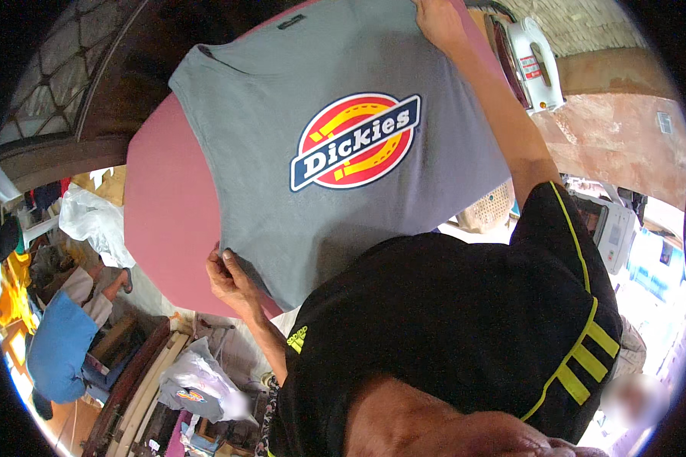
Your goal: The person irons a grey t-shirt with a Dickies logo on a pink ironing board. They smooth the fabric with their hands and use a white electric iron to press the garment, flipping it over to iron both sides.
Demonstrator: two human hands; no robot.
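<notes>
A grey T-shirt [259,152] with a large red, yellow and navy printed emblem lies spread over a pink padded ironing board [168,206]. At the shirt's near left edge my left hand [235,283] pinches the cloth between thumb and fingers. My right arm reaches across the shirt's right side. At its far edge, my right hand [439,24] is closed on the fabric, its fingertips partly cut off by the top of the picture. The shirt's near edge runs up against my black top, which hides part of it.
A white iron [547,72] stands beyond the board on the right. At left sit a clear plastic bag [95,221] and a blue bundle [61,346]. Another plastic bag [198,381] with grey printed cloth lies at lower left. A white machine [613,236] stands at right.
</notes>
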